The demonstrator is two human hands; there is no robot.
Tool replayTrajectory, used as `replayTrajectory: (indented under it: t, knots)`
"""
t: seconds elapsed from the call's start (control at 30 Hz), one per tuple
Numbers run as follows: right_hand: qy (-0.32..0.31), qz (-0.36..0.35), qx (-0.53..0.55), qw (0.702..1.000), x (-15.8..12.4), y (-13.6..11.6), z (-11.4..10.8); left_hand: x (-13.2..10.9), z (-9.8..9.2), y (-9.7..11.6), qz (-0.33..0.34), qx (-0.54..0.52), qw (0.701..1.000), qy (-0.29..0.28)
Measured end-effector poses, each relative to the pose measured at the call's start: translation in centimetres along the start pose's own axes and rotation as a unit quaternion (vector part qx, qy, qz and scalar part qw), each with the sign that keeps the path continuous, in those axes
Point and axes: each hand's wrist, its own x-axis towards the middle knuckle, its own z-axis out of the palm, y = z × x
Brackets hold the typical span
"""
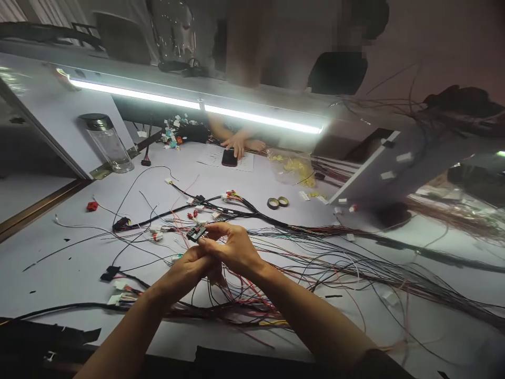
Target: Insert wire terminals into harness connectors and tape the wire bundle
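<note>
My right hand pinches a black wire connector between thumb and fingers, with its wire side toward my fingers. Just below and touching it, my left hand is closed around thin wires that trail down beneath it; part of its grip is hidden behind my right hand. A wiring harness with a black-wrapped trunk lies beyond my hands and branches leftward. Small red and white connectors lie near my fingers. Loose wires in red, black and pink spread under my wrists.
A glass bottle stands at the back left by a panel. Two tape rolls and a bag of yellow parts lie toward the back. Across the table, another person's hand touches a phone. A lit tube lamp spans above.
</note>
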Motion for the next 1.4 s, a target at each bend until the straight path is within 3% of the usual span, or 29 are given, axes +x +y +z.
replayTrajectory:
  t: [0.1, 0.17, 0.33, 0.5, 0.67, 0.77, 0.9, 1.07, 1.23, 1.4]
  knots:
    - [0.015, 0.009, -0.002, 1.0, 0.6, 0.8, -0.1, 0.5, -1.3, -0.1, 0.002, 0.08, 0.997, -0.021]
    - [0.035, 0.007, 0.005, 0.999, 0.9, 1.4, -0.4, 0.7, -2.3, -0.2, 0.003, 0.075, 0.997, -0.02]
    - [0.039, 0.006, 0.018, 0.999, 1.6, 2.0, -0.5, 1.3, -3.5, -1.0, 0.103, -0.072, 0.986, 0.107]
    - [0.01, 0.012, 0.014, 1.0, 1.5, 2.1, 1.7, 1.9, -2.9, -1.6, 0.131, -0.176, 0.962, 0.165]
    - [-0.121, 0.079, 0.089, 0.985, 0.3, 1.6, 3.8, 1.7, -4.5, -0.3, 0.173, -0.268, 0.913, 0.255]
    - [-0.195, 0.094, 0.053, 0.975, -0.8, 1.3, 4.3, 1.1, -6.1, 1.0, 0.207, -0.34, 0.868, 0.298]
    - [-0.193, 0.014, -0.126, 0.973, -2.4, 2.1, 4.6, 0.1, -7.4, 2.1, 0.234, -0.437, 0.829, 0.259]
    - [-0.174, -0.073, -0.287, 0.939, -4.3, 3.7, 3.6, -0.7, -8.3, 2.3, 0.246, -0.479, 0.807, 0.244]
    - [-0.154, -0.094, -0.328, 0.927, -5.6, 5.2, 2.3, -0.9, -9.1, 2.2, 0.25, -0.491, 0.799, 0.24]
    - [-0.131, -0.116, -0.315, 0.933, -6.7, 6.8, 2.5, -0.8, -8.9, 2.1, 0.224, -0.493, 0.805, 0.243]
